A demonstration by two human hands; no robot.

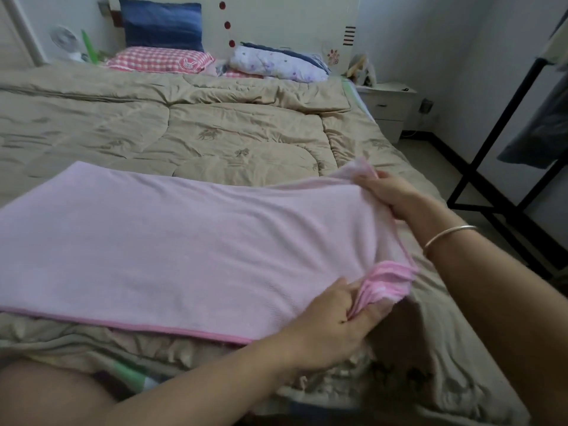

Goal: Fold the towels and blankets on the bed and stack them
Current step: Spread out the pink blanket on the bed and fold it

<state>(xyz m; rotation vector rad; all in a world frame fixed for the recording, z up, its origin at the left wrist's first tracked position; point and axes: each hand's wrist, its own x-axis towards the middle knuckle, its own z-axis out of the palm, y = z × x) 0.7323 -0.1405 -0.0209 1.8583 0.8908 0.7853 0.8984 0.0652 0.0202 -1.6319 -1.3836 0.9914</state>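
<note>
Both hands, left hand (335, 315) and right hand (390, 192), are pinching the right-end corners of the pink towel (172, 238) lying on the bed (215, 133), apparently readying a fold.

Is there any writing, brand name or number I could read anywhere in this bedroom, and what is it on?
None: no words or numbers can be read anywhere.
On the pink checked pillow, only a rabbit badge; any lettering is too small to tell.
On the white headboard, a paw-print sticker, red dots and dark stripes, no letters.
The pale pink towel is plain.
</note>
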